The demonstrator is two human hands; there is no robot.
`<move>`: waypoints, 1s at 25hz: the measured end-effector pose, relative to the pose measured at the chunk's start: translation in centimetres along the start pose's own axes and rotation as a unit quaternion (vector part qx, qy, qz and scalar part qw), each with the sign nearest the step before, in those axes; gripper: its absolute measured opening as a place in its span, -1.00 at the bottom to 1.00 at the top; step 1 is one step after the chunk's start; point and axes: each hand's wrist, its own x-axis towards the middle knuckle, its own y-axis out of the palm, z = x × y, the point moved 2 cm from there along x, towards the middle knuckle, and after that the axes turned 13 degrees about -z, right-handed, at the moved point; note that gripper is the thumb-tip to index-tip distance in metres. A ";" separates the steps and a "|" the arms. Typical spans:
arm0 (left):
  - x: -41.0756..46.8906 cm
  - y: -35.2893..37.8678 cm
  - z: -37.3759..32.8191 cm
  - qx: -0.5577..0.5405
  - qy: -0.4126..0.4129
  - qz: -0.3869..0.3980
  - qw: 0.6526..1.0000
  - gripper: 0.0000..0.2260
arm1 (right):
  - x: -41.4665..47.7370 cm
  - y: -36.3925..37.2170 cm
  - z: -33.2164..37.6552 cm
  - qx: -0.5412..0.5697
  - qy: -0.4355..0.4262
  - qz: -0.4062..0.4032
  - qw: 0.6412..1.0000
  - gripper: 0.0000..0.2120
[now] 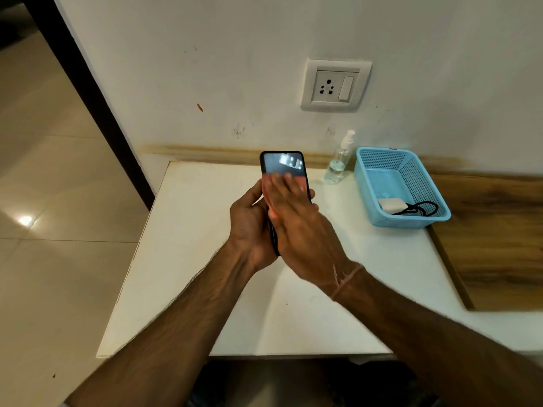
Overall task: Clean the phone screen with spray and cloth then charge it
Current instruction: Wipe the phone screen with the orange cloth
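White table (pixel 205 289) below wall socket (pixel 329 86): left hand (pixel 249 224) grips phone (pixel 282 163) above it, right hand (pixel 299 230) presses pink cloth (pixel 300 181) flat-fingered on screen (wiping underway, I judge), charger (pixel 389 205) unplugged in blue basket (pixel 370 183).

Both bare forearms reach forward and converge. The left hand (pixel 249 227) grips the phone (pixel 283 163) from behind, fingers (pixel 312 193) curled round its edges. The right hand (pixel 296 224), blurred, lies flat with straight fingers across the screen, seemingly pressing a pink cloth (pixel 303 180)
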 end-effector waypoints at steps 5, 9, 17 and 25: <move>-0.1 -0.2 0.0 -0.007 -0.017 -0.002 1.000 -0.53 | 5.5 1.0 -0.5 -0.038 0.020 0.027 0.999 -0.51; 0.0 0.0 0.0 -0.036 -0.005 0.019 0.999 -0.45 | 0.6 0.2 0.3 -0.013 -0.011 0.034 0.999 -0.54; 0.3 0.1 0.2 -0.031 -0.004 0.010 0.999 -0.38 | -8.5 -2.0 1.0 -0.041 -0.053 0.023 0.997 -0.55; -0.2 0.2 0.2 -0.041 -0.005 -0.005 0.999 -0.54 | 5.0 0.4 -0.5 -0.087 0.014 0.052 0.995 -0.54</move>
